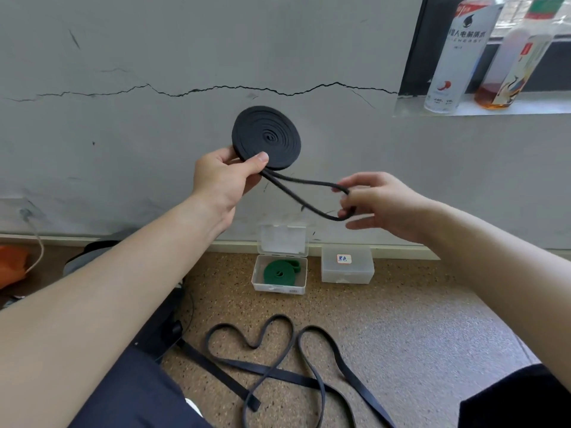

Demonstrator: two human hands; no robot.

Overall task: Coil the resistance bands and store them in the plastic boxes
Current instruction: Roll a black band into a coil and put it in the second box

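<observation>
Black band coil is mid-air in front of the wall. Left hand pinches its lower rim, thumb on the face. Right hand has fingers curled round the loose tail loop. Rubber looks light, floppy and springy; it likely unwinds if the pinch slackens, so grip across the turns. Counts: two plastic boxes, open box holding one green coil, closed box. Floor bands black, one or two, too tangled to tell.
</observation>
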